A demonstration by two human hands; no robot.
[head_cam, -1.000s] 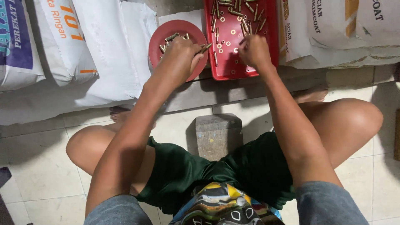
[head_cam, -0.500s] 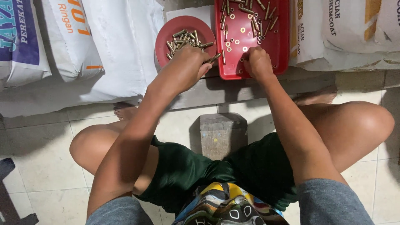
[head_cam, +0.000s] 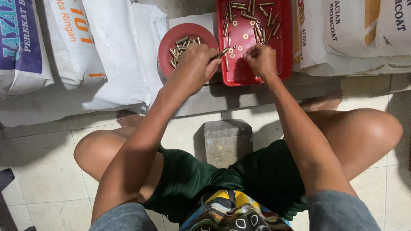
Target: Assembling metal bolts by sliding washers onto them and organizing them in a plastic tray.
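Since half a second ago both hands barely shifted: left hand (head_cam: 198, 64) pinches a brass sleeve (head_cam: 221, 53) pointing to 2 o'clock, right hand (head_cam: 261, 60) pinched over the red tray (head_cam: 286, 51), round red dish (head_cam: 165, 47) at 9 o'clock; likely assembling, which calls for fine alignment.

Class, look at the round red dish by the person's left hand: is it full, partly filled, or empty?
Partly filled. A small heap of brass-coloured pins lies in the round red dish, and much of its red base shows bare. The left hand covers its right edge.
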